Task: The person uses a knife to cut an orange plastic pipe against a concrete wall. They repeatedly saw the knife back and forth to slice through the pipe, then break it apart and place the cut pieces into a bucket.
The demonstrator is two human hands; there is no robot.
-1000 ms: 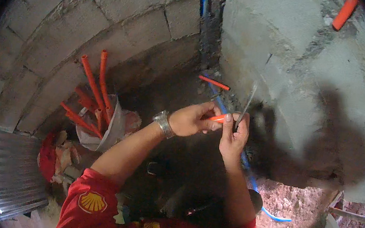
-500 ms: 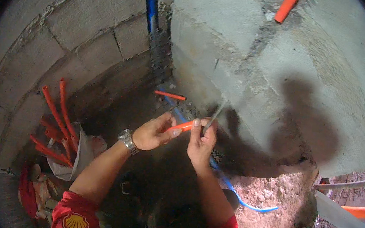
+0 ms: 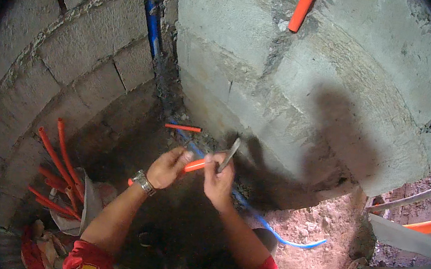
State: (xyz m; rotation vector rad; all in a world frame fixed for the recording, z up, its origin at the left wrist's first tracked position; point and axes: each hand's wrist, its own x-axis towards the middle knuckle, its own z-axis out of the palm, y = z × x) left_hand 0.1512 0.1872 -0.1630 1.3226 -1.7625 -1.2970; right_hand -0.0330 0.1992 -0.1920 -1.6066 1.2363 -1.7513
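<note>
My left hand (image 3: 169, 167) is closed round an orange plastic pipe (image 3: 195, 166). Its far end lies at the fingers of my right hand (image 3: 218, 184), and a bit of orange shows beside my left wrist. My right hand grips a flat, narrow grey metal blade (image 3: 231, 151) that points up and away; its handle is hidden in the fist, so its exact kind is unclear. The right thumb and fingers are at the pipe's end. Just beyond my hands, a short orange pipe piece (image 3: 183, 128) lies on the ground by a blue hose (image 3: 256, 215).
A whitish sack (image 3: 90, 202) with several orange pipes (image 3: 59, 155) stands at left. Concrete block walls meet in a corner ahead, with a blue pipe (image 3: 152, 27) in the joint. An orange pipe (image 3: 303, 8) comes down the right wall (image 3: 229, 23). Earth rises at right.
The view has shifted, so walls and sack sit differently. The blade has tilted and now shows broader above my right fist. Both hands still hold the pipe and blade.
</note>
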